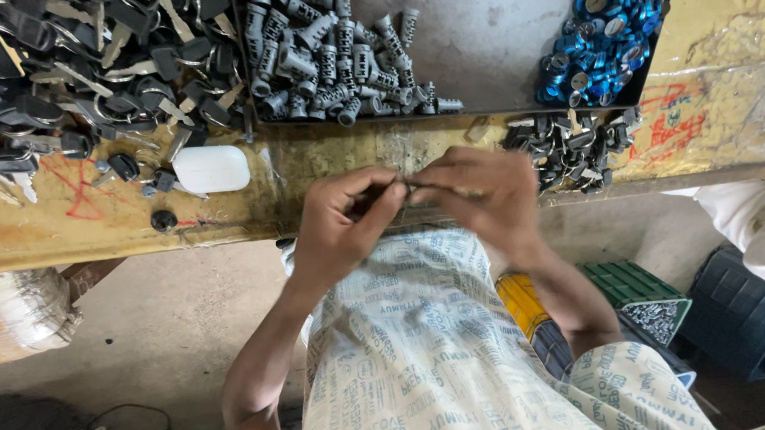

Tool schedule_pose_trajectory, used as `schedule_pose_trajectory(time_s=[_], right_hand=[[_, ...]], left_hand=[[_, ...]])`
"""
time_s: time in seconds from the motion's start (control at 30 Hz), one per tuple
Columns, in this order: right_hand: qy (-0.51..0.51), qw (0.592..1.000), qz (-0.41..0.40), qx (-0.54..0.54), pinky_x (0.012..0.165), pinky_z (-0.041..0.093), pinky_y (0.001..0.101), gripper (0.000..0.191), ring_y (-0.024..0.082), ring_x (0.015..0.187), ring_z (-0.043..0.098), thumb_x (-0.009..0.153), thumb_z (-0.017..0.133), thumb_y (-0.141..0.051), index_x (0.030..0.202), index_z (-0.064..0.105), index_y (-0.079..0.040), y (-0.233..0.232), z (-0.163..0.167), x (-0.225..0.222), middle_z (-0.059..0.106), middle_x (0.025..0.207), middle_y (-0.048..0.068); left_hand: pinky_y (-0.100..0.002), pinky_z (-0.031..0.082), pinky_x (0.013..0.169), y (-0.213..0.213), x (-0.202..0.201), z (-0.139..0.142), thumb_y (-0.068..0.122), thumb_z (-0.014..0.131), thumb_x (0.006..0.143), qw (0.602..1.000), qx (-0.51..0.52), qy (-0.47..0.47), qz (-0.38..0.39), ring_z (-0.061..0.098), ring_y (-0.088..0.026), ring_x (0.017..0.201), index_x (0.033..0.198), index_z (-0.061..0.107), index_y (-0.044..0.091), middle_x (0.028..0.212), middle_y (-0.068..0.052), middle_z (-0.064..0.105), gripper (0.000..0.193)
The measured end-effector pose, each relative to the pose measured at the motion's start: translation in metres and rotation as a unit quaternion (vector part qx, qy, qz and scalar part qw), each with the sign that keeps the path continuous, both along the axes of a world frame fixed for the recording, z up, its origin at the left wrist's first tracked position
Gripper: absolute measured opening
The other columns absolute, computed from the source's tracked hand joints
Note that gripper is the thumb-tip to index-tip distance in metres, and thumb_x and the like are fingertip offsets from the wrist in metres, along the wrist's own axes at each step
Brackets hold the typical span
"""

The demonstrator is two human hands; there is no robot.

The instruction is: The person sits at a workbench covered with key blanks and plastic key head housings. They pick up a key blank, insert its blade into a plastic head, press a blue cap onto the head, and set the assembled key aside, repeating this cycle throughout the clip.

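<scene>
Hands together at bench edge — left hand (342, 221), right hand (483, 190) pinching small grey part (403, 189).

A heap of black-headed metal keys (98, 72) is spread over the far left of the worn yellow wooden surface (329, 153). To its right, grey metal lock cylinders (335, 60) are piled in a flat dark tray (478, 34), with blue metal caps (605, 33) in its right corner. Small black parts (575, 145) lie nearer, right. A white plastic case (211, 168) is placed near left. Both hands, left hand (340, 225) and right hand (483, 194), are met at the near edge.
</scene>
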State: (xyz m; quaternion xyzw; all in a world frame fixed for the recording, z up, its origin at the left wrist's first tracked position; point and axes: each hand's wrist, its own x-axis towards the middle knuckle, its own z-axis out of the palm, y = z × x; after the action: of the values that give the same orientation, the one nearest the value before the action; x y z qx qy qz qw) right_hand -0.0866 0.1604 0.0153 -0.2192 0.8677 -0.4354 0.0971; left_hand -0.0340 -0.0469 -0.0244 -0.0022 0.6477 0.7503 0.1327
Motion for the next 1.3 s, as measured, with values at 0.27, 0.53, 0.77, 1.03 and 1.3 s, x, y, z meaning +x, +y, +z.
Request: schedule_pose_trajectory(time_s=[0.27, 0.53, 0.77, 1.03, 1.3], right_hand=[[-0.015, 0.981, 0.070, 0.180, 0.074, 0.059, 0.0342, 0.031, 0.026, 0.088, 0.073, 0.089, 0.083, -0.002, 0.119, 0.076, -0.001, 0.033, -0.009, -0.078, 0.075, 0.111, 0.016], [-0.082, 0.961, 0.118, 0.236, 0.075, 0.055, 0.0413, 0.026, 0.031, 0.082, 0.070, 0.087, 0.080, -0.011, 0.111, 0.075, -0.001, 0.023, 0.011, -0.101, 0.073, 0.097, 0.017], [-0.026, 0.954, 0.146, 0.261, 0.086, 0.051, 0.0457, 0.019, 0.036, 0.097, 0.065, 0.092, 0.078, -0.015, 0.105, 0.075, -0.001, 0.025, 0.013, -0.093, 0.071, 0.097, 0.015], [0.047, 0.955, 0.132, 0.262, 0.083, 0.052, 0.0458, 0.023, 0.037, 0.097, 0.063, 0.091, 0.079, -0.017, 0.107, 0.076, -0.001, 0.017, 0.013, -0.088, 0.072, 0.102, 0.014], [0.142, 0.947, 0.067, 0.280, 0.082, 0.054, 0.0437, 0.018, 0.030, 0.098, 0.063, 0.102, 0.081, -0.014, 0.114, 0.076, -0.001, 0.035, 0.002, -0.093, 0.073, 0.109, 0.013]], left_hand=[[-0.021, 0.027, 0.044, 0.010, 0.011, -0.013, 0.016, 0.067, 0.103, 0.979, 0.112, -0.144, 0.093, 0.039, 0.001, 0.051, 0.107, 0.076, 0.000, 0.063, 0.008, 0.055, 0.019], [-0.022, 0.027, 0.045, 0.005, 0.009, -0.011, 0.016, 0.068, 0.103, 0.974, 0.118, -0.164, 0.099, 0.038, 0.001, 0.052, 0.107, 0.076, -0.001, 0.063, 0.009, 0.052, 0.018], [-0.022, 0.028, 0.046, 0.010, 0.005, -0.010, 0.016, 0.068, 0.102, 0.976, 0.113, -0.164, 0.088, 0.039, 0.002, 0.054, 0.105, 0.075, 0.000, 0.065, 0.010, 0.052, 0.018], [-0.021, 0.024, 0.048, 0.019, 0.008, -0.011, 0.017, 0.068, 0.103, 0.980, 0.089, -0.157, 0.086, 0.035, 0.002, 0.057, 0.098, 0.073, 0.001, 0.067, 0.011, 0.049, 0.018], [-0.022, 0.027, 0.050, 0.023, 0.013, -0.015, 0.020, 0.063, 0.106, 0.984, 0.063, -0.132, 0.099, 0.036, 0.000, 0.059, 0.097, 0.070, 0.004, 0.069, 0.008, 0.051, 0.020]])
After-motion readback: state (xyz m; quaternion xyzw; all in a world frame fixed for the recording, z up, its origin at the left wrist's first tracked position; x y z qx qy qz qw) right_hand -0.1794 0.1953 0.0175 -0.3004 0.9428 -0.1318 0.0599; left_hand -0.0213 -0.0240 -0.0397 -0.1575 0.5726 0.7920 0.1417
